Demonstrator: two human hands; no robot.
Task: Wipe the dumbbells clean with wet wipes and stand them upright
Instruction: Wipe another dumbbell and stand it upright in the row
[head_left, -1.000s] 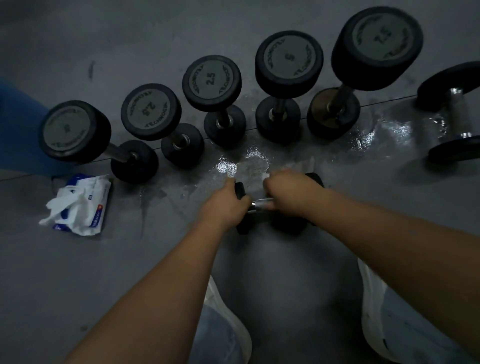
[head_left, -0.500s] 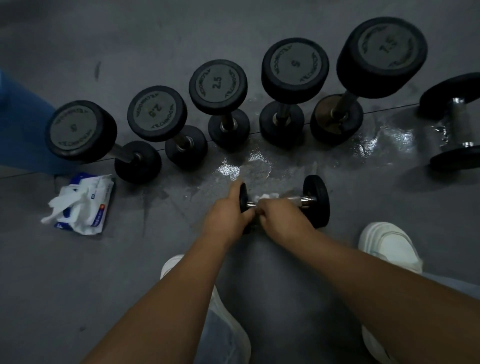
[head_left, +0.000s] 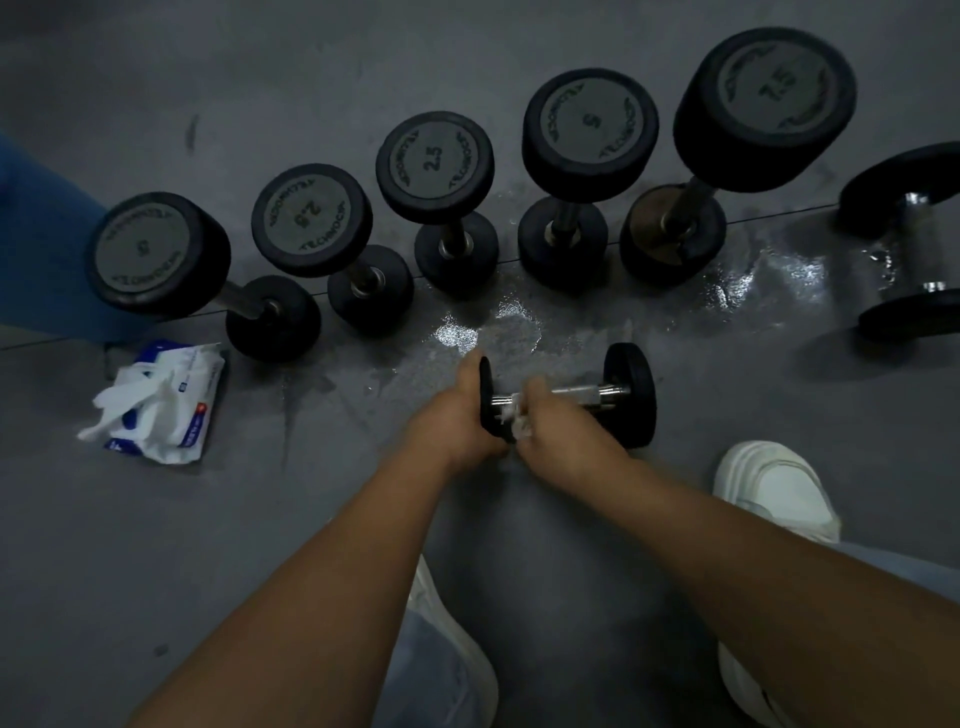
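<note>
Black rubber dumbbells, part-way through cleaning. Five upright dumbbells (head_left: 434, 158), marked 5, 2.5, 2.5, 5 and 7.5, stand on end in a row beyond the small dumbbell (head_left: 628, 400). These appear finished, though their cleanliness cannot be judged in this dim light. The small dumbbell lies on its side on the grey floor (head_left: 156, 545), directly in front of the person, and is the piece now being wiped. A larger lying dumbbell (head_left: 904, 244), far to the right of the small dumbbell, rests on its side and probably remains to be wiped and stood up. A wet sheen (head_left: 769, 270) marks the floor between it and the small dumbbell.

Left hand (head_left: 457, 421): fingers curled round the left head of the small dumbbell, thumb laid over its rim, steadying it. Right hand (head_left: 556, 426): closed on a white wet wipe (head_left: 519, 423), pressing it round the chrome handle just beside that left head. The right head and most of the handle are bare. A pack of wet wipes (head_left: 166, 405), one sheet pulled out, lies well to the left of the small dumbbell.
</note>
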